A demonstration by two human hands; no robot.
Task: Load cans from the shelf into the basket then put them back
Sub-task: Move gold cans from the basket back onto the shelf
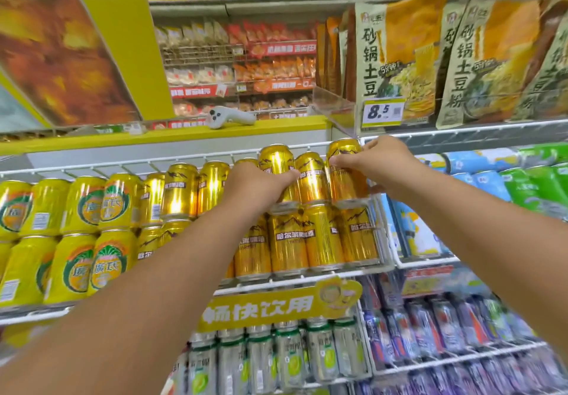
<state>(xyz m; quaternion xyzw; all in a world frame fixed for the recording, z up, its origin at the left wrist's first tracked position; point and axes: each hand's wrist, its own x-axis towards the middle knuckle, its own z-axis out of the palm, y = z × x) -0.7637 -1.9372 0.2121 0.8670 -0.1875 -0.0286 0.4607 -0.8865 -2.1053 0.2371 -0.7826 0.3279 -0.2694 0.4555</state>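
Observation:
Gold beer cans stand stacked two high on a white wire shelf (307, 284). My left hand (255, 185) grips one upper-row gold can (276, 161) from its left side, thumb across the front. My right hand (381, 164) grips another upper-row gold can (345, 179) at the right end of the row, fingers over its top edge. One more gold can (312, 176) stands between the two held ones. Both held cans sit on the lower row of cans (289, 244). No basket is in view.
Yellow cans (73, 228) with green logos fill the shelf to the left. Green-and-silver cans (285, 357) sit below, blue and green packs (479, 179) to the right. Noodle bags (399, 56) hang above. A white handheld device (227, 117) lies on the yellow ledge.

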